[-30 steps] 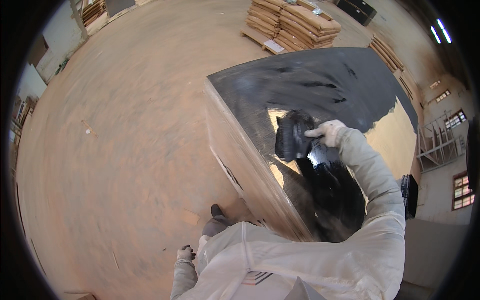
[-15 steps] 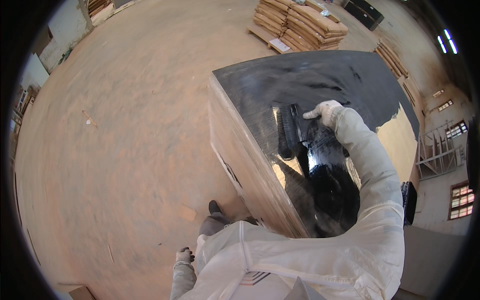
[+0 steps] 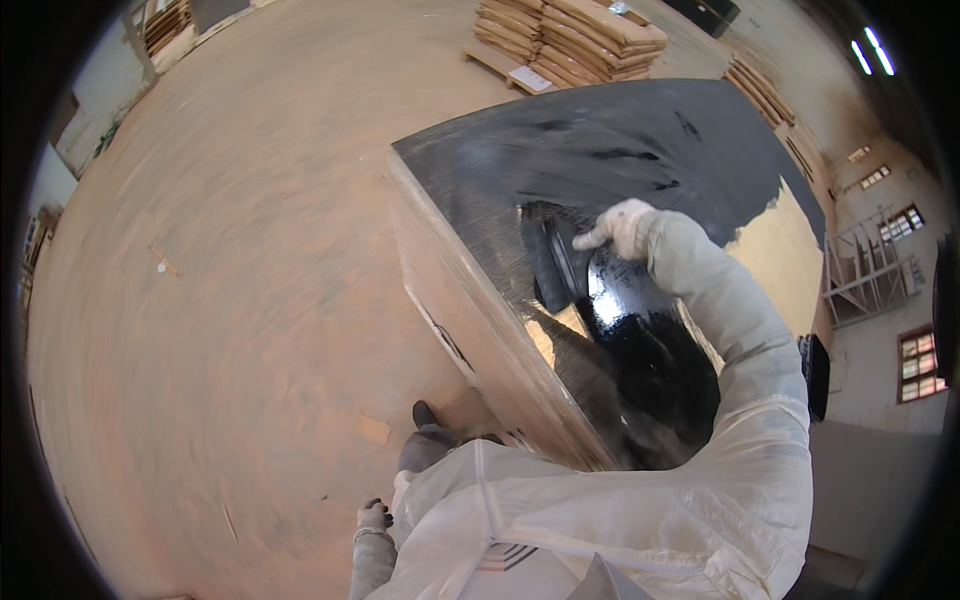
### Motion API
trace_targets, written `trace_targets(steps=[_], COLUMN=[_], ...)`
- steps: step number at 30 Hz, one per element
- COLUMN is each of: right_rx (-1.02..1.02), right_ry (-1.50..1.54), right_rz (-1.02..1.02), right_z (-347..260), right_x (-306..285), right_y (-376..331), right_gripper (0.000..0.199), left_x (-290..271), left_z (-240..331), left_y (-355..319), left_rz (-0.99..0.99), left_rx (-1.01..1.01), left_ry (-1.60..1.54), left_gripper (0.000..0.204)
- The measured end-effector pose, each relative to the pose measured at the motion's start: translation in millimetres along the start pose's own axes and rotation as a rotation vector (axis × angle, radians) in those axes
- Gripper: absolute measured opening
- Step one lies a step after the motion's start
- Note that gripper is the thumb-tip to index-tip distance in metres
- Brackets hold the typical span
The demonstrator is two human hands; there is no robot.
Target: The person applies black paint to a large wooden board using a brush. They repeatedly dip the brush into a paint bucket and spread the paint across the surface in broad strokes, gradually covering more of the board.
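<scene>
My right hand (image 3: 622, 228), in a white glove, reaches over the dark top of a tall block-like stack (image 3: 470, 285). It is closed at the edge of a long black spreader (image 3: 550, 262), thumb side pointing left; the grip itself is partly hidden. The spreader lies against the surface, its exact kind hard to make out. Wet, glossy black coating (image 3: 655, 360) covers the area nearer to me, with pale yellowish patches (image 3: 785, 255) showing bare. My left hand (image 3: 374, 515) hangs low beside my body, gloved with dark fingertips, its fingers loosely bent and apart, nothing visible in it.
Brown wrapped packages (image 3: 575, 40) stand piled on a pallet beyond the stack. A dusty floor (image 3: 220, 300) spreads to the left. On the right are a metal frame rack (image 3: 865, 275) and a black object (image 3: 815, 375) close to my right arm.
The whole view has shifted, so the stack sits farther left. My right hand and spreader stay near the same part of the top; the pale strip left of the spreader looks smaller.
</scene>
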State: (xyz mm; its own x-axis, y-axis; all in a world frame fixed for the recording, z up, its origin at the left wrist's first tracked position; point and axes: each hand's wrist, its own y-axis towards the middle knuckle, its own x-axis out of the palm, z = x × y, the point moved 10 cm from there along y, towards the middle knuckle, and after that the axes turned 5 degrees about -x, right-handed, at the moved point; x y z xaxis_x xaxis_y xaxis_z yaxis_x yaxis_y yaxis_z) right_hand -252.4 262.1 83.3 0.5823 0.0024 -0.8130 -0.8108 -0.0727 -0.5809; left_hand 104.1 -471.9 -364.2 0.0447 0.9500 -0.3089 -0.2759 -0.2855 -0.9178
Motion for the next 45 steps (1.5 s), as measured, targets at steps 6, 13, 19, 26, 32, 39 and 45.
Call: trace_targets(steps=[6,13,19,26,32,39,45], right_rx=[0.217,0.441,0.278,-0.138,-0.059,-0.168,-0.275], right_ry=[0.087,0.376,0.384,-0.058,-0.046,-0.043,-0.158], right_rz=[0.000,0.148,0.129,-0.026,-0.093,-0.009,-0.051], right_z=[60.8,109.6,91.9,-41.3,-4.6,-61.4,-63.1], right_x=[44.4,50.5,70.7,85.2,101.9,68.1,84.1], right_y=[-98.6,-107.0,-103.3,-105.5,-118.2,-75.3,-104.4], right_gripper=[0.072,0.067,0.060,0.067,0.064,0.069,0.076], left_x=[-0.1,-10.4,-23.1,6.4,17.2,-9.0,-8.5], left_z=[14.5,35.2,51.6,4.6,-12.5,-39.4,-39.2], left_y=[6.5,0.5,5.8,-3.4,-13.1,-23.5,-28.7], left_rz=[0.003,0.013,0.052,-0.004,-0.029,0.040,0.051], left_rx=[0.058,0.060,0.088,0.012,0.115,-0.005,0.039], left_ry=[0.086,0.121,0.120,0.179,0.178,0.191,0.069], left_gripper=[0.038,0.038,0.040,0.041,0.039,0.037,0.036])
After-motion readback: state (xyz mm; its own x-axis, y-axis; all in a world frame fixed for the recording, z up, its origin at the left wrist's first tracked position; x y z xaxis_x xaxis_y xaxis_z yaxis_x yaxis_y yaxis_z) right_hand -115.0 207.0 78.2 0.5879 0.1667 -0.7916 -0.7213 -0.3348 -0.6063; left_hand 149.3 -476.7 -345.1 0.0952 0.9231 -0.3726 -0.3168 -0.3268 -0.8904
